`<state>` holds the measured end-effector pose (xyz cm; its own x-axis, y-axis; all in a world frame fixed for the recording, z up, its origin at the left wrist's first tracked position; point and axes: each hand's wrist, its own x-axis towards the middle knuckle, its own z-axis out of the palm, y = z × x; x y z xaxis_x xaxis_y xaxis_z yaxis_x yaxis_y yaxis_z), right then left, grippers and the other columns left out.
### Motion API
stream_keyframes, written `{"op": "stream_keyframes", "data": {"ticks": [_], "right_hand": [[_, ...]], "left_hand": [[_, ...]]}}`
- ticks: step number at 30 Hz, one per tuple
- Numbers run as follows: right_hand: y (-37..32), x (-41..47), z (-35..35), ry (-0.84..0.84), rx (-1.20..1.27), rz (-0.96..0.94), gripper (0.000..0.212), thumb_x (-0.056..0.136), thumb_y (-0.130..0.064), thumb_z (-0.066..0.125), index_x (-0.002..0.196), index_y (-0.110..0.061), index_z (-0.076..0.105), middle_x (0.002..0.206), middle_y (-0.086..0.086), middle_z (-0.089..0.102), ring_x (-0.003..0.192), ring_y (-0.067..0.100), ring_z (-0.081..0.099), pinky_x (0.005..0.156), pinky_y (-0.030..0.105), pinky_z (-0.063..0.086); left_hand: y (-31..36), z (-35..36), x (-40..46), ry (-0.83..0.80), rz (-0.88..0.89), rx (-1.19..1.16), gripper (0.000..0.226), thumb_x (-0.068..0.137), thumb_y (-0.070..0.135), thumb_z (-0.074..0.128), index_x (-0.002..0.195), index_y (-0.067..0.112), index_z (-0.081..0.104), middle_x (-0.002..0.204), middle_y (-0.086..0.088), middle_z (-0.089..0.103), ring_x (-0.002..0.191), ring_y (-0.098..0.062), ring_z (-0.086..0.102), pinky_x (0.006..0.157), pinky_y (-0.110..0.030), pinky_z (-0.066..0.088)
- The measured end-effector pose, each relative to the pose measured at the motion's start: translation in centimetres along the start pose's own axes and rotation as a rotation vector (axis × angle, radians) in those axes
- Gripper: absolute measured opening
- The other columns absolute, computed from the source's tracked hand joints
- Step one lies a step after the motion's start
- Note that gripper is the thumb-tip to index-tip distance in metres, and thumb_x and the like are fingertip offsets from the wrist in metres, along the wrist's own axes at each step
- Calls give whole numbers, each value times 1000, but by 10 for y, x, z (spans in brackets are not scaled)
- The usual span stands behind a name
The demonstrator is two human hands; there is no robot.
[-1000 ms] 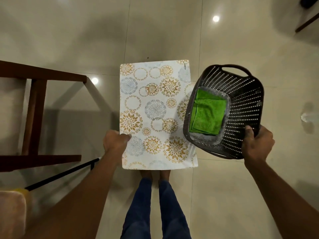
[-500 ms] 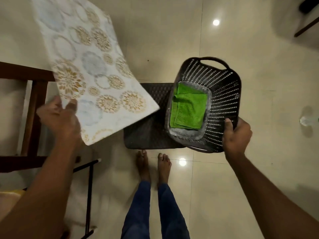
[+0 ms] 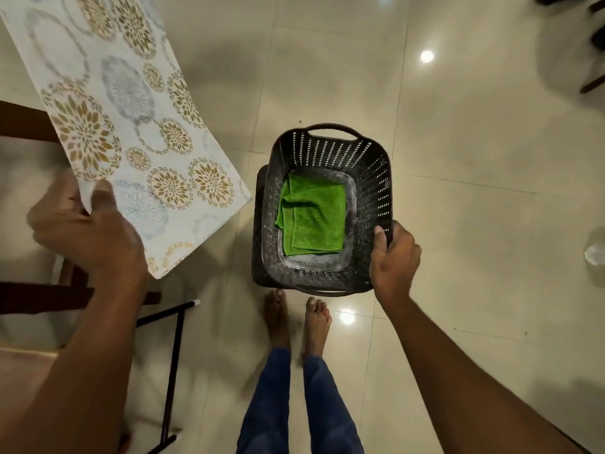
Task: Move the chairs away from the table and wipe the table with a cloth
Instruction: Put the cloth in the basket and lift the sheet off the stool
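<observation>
Right hand [image 3: 394, 257] gripping basket [image 3: 376, 178], green cloth [image 3: 312, 221] inside

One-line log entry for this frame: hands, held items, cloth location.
left hand: grips floral mat, lifted | right hand: holds basket rim | green cloth: folded inside basket | wiping: not started

There is only one view, so no part of the scene is shared with another. The head camera looks almost straight down at the floor [image 3: 458, 224] from standing height. The feet [image 3: 296, 319] are at 6 o'clock, the basket [image 3: 376, 178] is near the centre, the left hand [image 3: 88, 231] at 9 o'clock, the right hand [image 3: 394, 260] at 4 o'clock. The wide lens bends the edges.
</observation>
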<state>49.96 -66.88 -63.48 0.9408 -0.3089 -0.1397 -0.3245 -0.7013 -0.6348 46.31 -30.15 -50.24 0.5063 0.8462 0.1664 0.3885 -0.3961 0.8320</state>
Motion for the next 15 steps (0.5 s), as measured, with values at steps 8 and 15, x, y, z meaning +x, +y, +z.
{"op": "stream_keyframes", "data": {"ticks": [8, 15], "right_hand": [[-26, 2, -17, -275, -3, 132, 41, 107, -42, 57, 123, -4, 61, 97, 14, 67, 108, 46, 59, 82, 41, 38], [-119, 49, -112, -356, -48, 121, 75, 99, -64, 60, 131, 2, 51, 95, 23, 73, 109, 46, 66, 84, 44, 44]], "left_hand": [[24, -15, 7, -8, 167, 17, 19, 98, 20, 60, 84, 10, 66, 79, -9, 70, 66, -27, 65, 52, -44, 50], [149, -62, 22, -135, 156, -127, 11, 97, 3, 64, 96, -1, 74, 91, -2, 71, 74, 11, 63, 62, -14, 49]]}}
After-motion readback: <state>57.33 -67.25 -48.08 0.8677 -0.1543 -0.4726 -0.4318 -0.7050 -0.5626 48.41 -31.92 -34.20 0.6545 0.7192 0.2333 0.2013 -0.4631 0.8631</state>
